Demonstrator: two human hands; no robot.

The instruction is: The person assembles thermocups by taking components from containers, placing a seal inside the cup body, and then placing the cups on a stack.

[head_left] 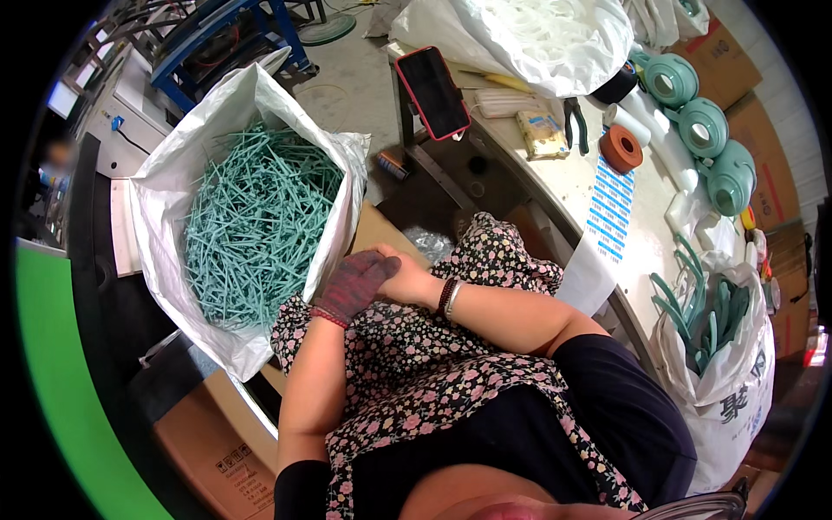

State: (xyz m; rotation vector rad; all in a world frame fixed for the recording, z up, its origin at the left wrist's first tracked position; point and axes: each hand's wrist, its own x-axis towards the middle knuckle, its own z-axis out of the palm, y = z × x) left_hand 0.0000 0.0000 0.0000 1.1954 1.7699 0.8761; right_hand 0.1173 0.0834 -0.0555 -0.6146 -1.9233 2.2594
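My left hand (354,284), in a dark grey and red work glove, rests on my lap against my bare right hand (404,277). The two are clasped together, fingers curled, and no object shows in either. Where they meet, some fingers are hidden. Beneath them lies a black floral apron (399,368). Just left of the gloved hand stands a large white woven sack (160,204), filled with thin green plastic sticks (260,225).
On the right, a worktable (511,186) carries a red-cased phone (432,94), pliers (575,126), brown tape (620,149), a label sheet (610,212) and green ring-shaped parts (672,80). Another sack (732,416) holds green strips. A cardboard box (217,446) sits lower left.
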